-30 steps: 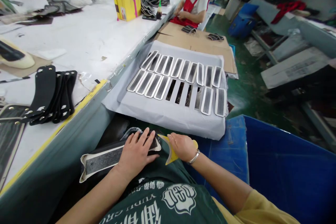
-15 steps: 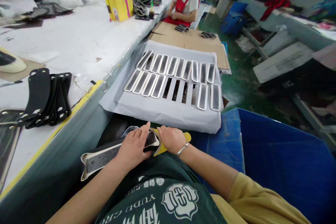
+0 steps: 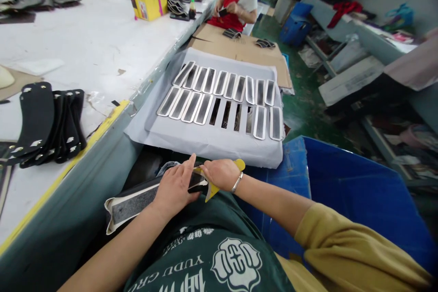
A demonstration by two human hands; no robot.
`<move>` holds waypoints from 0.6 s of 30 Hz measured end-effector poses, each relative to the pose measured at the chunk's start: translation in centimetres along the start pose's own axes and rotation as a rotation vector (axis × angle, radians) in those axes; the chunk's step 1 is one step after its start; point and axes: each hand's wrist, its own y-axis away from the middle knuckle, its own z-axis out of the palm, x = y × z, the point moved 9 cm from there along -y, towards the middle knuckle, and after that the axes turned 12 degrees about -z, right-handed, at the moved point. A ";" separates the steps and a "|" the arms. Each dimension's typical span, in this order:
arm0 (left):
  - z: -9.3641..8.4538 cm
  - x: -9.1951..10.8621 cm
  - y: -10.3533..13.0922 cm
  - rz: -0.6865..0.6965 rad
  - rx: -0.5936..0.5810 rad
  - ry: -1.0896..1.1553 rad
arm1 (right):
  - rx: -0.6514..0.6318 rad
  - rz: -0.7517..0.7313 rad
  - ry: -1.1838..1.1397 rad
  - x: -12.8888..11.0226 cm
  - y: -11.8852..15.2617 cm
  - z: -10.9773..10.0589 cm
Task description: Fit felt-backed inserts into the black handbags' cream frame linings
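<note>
Across my lap lies a long dark grey strip with raised white edges. My left hand grips its near-right part, palm over it, fingers bent round and thumb tucked at the lower side. My right hand is closed round a flat yellow tool, whose rounded end sticks out past the wrist side. The tool's other, pointed end is at the strip's right end, close to my left fingertips. My fingers hide where tool and strip meet.
Ahead, a grey-white covered board carries two rows of white-edged dark strips. Black curved pieces with metal studs lie on the left table. A blue bin stands right. A co-worker in a red apron sits beyond.
My right hand has shifted slightly and the yellow tool has tilted, its pointed end showing less. My left hand stays on the strip. The co-worker now holds up a small dark piece.
</note>
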 end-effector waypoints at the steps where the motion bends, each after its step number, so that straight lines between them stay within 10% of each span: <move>1: 0.0 0.0 0.0 0.000 0.004 0.007 | -0.009 -0.009 0.007 0.0 -0.1 0.0; 18: -0.1 -0.2 0.0 0.024 -0.025 0.021 | 0.034 0.298 0.033 0.4 1.3 0.3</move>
